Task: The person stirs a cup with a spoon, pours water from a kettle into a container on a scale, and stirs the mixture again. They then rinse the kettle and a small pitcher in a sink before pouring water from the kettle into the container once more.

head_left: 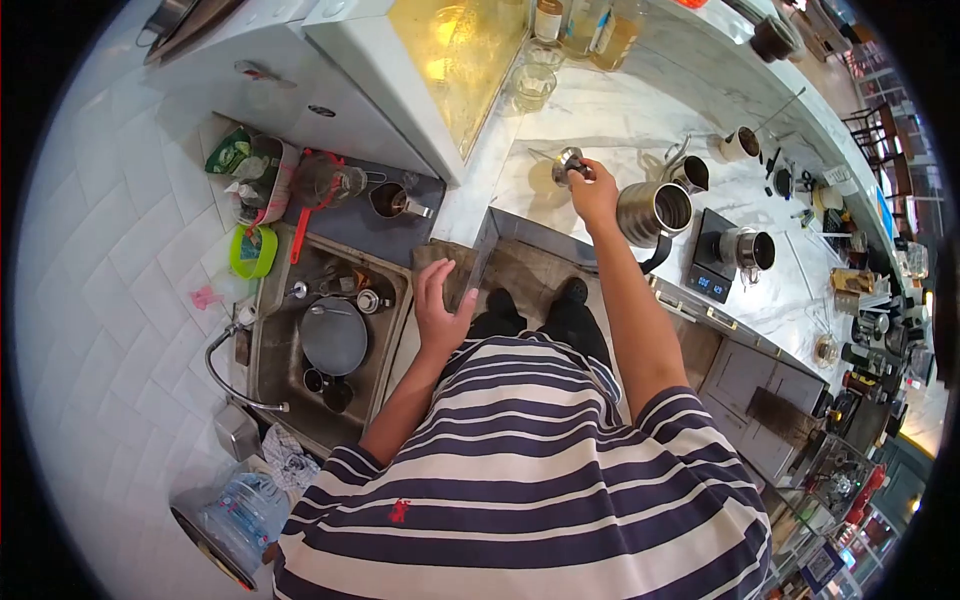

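My right hand (594, 192) is closed round a small metal lid (568, 166) with a dark knob, over the marble counter (610, 110). A thin probe sticks out from the lid to the left. Just right of that hand stands a steel kettle (652, 212), its top uncovered and its black handle towards me. My left hand (441, 308) hangs in front of my body near the sink's right edge, fingers apart, holding nothing. Right of the kettle, a metal pot (748, 250) sits by a black digital scale (712, 256) with a lit display.
The sink (378, 372) on the left holds a grey plate (334, 336) and cups. A dark mat (426, 222) bears a metal pitcher (388, 200). Another steel pitcher (690, 174) stands behind the kettle. Glasses (533, 86) and bottles (616, 36) are at the back.
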The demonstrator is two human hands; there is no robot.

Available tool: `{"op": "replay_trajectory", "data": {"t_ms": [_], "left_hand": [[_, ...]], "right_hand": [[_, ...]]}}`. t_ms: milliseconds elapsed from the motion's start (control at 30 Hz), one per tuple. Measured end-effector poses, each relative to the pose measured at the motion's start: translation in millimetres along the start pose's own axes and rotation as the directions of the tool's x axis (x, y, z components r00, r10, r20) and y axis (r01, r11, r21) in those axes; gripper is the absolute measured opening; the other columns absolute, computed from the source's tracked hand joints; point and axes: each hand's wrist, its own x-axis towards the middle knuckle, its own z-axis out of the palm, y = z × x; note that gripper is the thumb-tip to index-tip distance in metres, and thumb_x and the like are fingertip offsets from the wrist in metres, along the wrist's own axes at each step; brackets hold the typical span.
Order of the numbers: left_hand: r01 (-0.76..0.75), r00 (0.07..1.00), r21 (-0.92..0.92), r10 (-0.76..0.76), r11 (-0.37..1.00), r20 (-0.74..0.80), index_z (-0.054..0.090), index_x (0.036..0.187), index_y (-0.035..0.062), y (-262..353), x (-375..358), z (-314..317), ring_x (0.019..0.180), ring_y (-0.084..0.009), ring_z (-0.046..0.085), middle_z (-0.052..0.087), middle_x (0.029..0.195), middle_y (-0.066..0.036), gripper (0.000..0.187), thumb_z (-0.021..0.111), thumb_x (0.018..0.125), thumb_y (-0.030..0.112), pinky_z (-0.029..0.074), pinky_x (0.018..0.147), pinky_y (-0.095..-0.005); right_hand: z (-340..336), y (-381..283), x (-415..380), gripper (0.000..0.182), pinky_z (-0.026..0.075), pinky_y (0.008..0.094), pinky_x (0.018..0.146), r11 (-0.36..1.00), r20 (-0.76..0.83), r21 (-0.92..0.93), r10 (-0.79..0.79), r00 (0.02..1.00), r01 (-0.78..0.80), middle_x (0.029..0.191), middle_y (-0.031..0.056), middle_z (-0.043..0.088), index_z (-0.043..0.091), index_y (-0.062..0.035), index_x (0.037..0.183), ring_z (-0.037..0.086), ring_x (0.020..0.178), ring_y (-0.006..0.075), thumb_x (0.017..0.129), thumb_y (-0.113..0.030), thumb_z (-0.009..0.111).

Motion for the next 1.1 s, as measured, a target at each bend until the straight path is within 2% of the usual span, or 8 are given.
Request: {"op": "replay_trajectory", "data": {"t_ms": [200, 233, 333, 400, 467, 600, 833, 1100], "left_hand": [[0.036, 0.999, -0.055, -0.035, 0.998, 0.019, 0.06, 0.136, 0.0052, -7, 4, 12, 0.128, -0.0389, 0.057, 0.06, 0.137, -0.018, 0.056, 0.081, 0.084, 0.011, 0.046, 0.11, -0.0478], [0.011, 0.999, -0.027, -0.01, 1.0, 0.04, 0.059, 0.138, 0.0037, -7, 6, 15, 0.125, -0.0339, 0.058, 0.058, 0.139, -0.017, 0.057, 0.08, 0.085, 0.008, 0.047, 0.109, -0.0429], [-0.01, 0.997, -0.035, 0.012, 0.999, 0.074, 0.059, 0.139, 0.0038, -2, 16, 33, 0.121, -0.0324, 0.059, 0.058, 0.139, -0.017, 0.057, 0.08, 0.087, 0.01, 0.049, 0.104, -0.0419], [-0.002, 0.997, -0.05, 0.005, 0.999, 0.071, 0.059, 0.139, 0.0032, 12, 29, 48, 0.117, -0.0315, 0.06, 0.058, 0.138, -0.016, 0.056, 0.079, 0.088, 0.011, 0.05, 0.102, -0.0421], [0.031, 0.998, -0.084, -0.026, 0.996, 0.065, 0.058, 0.139, 0.0031, 33, 43, 61, 0.116, -0.0313, 0.06, 0.058, 0.138, -0.016, 0.056, 0.079, 0.088, 0.012, 0.049, 0.102, -0.0425], [-0.088, 0.992, -0.146, 0.101, 0.985, 0.082, 0.058, 0.141, 0.0046, 57, 73, 90, 0.114, -0.0293, 0.061, 0.059, 0.137, -0.015, 0.056, 0.078, 0.09, 0.014, 0.05, 0.099, -0.0421], [0.081, 0.995, -0.16, -0.07, 0.984, 0.072, 0.061, 0.138, 0.0049, 74, 86, 131, 0.108, -0.0295, 0.061, 0.061, 0.133, -0.015, 0.053, 0.08, 0.09, 0.018, 0.051, 0.094, -0.0417], [0.053, 0.993, -0.096, -0.042, 0.994, 0.113, 0.062, 0.138, 0.008, 79, 97, 143, 0.111, -0.0267, 0.064, 0.063, 0.132, -0.012, 0.05, 0.077, 0.091, 0.016, 0.051, 0.091, -0.0389]], "right_hand": [[-75, -45, -67, 0.04, 0.055, 0.0329, 0.08, 0.943, -0.06, 0.257, -0.203, 0.977, 0.211, 0.107, 0.0088, 0.069, 0.074, -0.0063, 0.126, 0.066, 0.083, 0.019, 0.087, -0.013, 0.079], [-98, -56, -80, 0.04, 0.055, 0.0322, 0.08, 0.943, -0.072, 0.199, -0.256, 0.964, 0.266, 0.106, 0.009, 0.068, 0.073, -0.0054, 0.126, 0.066, 0.084, 0.0186, 0.087, -0.012, 0.079], [-169, -104, -126, 0.04, 0.055, 0.031, 0.079, 0.907, -0.122, 0.043, -0.411, 0.904, 0.418, 0.108, 0.0099, 0.068, 0.071, -0.0027, 0.126, 0.065, 0.088, 0.017, 0.087, -0.005, 0.077], [-199, -111, -138, 0.042, 0.055, 0.0312, 0.079, 0.902, -0.134, 0.128, -0.396, 0.909, 0.412, 0.108, 0.0098, 0.069, 0.07, -0.0023, 0.126, 0.066, 0.086, 0.017, 0.085, -0.003, 0.079], [-226, -116, -143, 0.043, 0.055, 0.0311, 0.079, 0.909, -0.183, 0.029, -0.404, 0.897, 0.415, 0.107, 0.0096, 0.07, 0.07, -0.0011, 0.126, 0.066, 0.084, 0.0169, 0.084, -0.003, 0.079], [-256, -99, -127, 0.043, 0.055, 0.0311, 0.078, 0.941, -0.26, -0.001, -0.328, 0.908, 0.34, 0.104, 0.0094, 0.071, 0.069, 0.0009, 0.124, 0.067, 0.083, 0.0168, 0.083, -0.003, 0.08], [-278, -71, -99, 0.04, 0.054, 0.0312, 0.073, 0.931, -0.155, -0.076, -0.366, 0.918, 0.358, 0.104, 0.0116, 0.072, 0.07, 0.0011, 0.122, 0.069, 0.079, 0.0173, 0.083, -0.003, 0.079], [-286, -88, -76, 0.038, 0.056, 0.0336, 0.075, 0.904, -0.021, -0.13, -0.413, 0.91, 0.407, 0.106, 0.0132, 0.073, 0.071, 0.0002, 0.121, 0.071, 0.081, 0.0208, 0.084, -0.002, 0.078]]}}
